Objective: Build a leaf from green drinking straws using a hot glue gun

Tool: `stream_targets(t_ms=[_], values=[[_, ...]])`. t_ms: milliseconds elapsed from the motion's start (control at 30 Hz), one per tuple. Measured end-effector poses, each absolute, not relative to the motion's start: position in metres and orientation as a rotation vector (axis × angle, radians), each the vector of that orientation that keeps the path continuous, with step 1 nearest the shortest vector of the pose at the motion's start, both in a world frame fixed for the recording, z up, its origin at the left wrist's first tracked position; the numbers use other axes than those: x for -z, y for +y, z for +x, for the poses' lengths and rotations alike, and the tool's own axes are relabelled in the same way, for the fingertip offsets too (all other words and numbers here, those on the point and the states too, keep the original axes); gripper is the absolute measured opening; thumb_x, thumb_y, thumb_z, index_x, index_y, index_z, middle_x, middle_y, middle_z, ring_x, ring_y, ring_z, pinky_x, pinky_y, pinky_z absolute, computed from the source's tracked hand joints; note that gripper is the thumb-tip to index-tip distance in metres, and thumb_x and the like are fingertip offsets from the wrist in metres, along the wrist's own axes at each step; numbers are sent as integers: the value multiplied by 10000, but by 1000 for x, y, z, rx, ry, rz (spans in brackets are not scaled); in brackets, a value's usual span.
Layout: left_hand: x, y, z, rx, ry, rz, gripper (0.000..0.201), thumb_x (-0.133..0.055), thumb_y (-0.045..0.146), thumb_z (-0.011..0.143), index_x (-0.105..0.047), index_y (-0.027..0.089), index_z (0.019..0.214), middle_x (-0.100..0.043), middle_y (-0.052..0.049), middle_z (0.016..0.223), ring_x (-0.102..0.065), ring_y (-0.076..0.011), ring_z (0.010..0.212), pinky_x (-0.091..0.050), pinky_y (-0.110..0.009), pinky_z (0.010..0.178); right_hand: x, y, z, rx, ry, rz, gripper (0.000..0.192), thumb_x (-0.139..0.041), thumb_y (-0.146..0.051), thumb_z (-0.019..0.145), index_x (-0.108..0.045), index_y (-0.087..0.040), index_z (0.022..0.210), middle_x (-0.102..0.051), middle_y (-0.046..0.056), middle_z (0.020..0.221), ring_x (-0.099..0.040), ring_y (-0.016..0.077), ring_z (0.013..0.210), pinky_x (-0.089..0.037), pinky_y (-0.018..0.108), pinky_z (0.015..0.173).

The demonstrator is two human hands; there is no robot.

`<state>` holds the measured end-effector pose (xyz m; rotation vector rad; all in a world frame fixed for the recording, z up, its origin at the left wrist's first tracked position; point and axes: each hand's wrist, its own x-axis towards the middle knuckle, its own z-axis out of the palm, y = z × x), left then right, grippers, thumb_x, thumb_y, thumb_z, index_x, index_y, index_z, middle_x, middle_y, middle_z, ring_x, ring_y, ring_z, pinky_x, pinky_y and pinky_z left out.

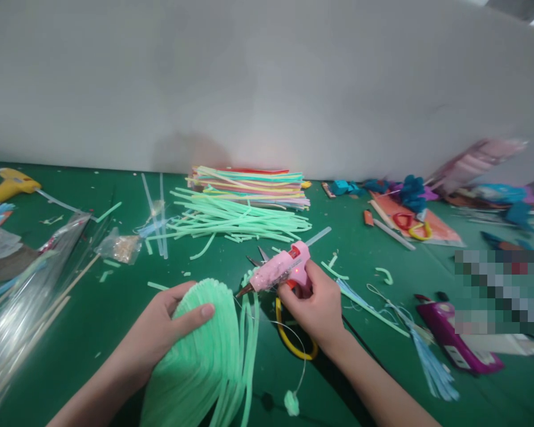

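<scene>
My left hand (173, 320) grips a bundle of mint-green pipe cleaners (204, 350), set side by side in a fan, with the thumb across its front. A few loose strands hang from the bundle's right side. In my right hand (318, 302) is a pink hot glue gun (280, 267), with a clear glue stick (319, 236) out of its back. Its dark nozzle points left at the bundle's upper right edge; whether they touch I cannot tell. Scissors with yellow-edged handles (289, 344) lie below the gun, partly hidden. A thin wire ends in a small green tuft (291, 403).
Behind my hands lie loose green pipe cleaners (244, 219) and a multicoloured stack (249, 184). A yellow glue gun (11, 187) and plastic sleeves (48, 296) occupy the left. On the right are red-and-yellow-handled scissors (420, 230), a purple device (458, 338) and blue strips (431, 362).
</scene>
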<state>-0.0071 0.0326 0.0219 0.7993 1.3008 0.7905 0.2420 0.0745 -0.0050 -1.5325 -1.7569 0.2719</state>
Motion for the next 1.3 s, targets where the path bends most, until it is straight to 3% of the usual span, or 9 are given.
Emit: stream_targets(t_ms=[1300], values=[[-21,35,-8,-751,1288,838,427,-809,471,679,-722,202,1000,-782,-30,881,-710,-210,748,-553,-262,644,11,77,244,-205,-1753,-1492,278,-631,-248,671,-358,-226,631,-375,-92,528,-331,82,469,-279,224,453]])
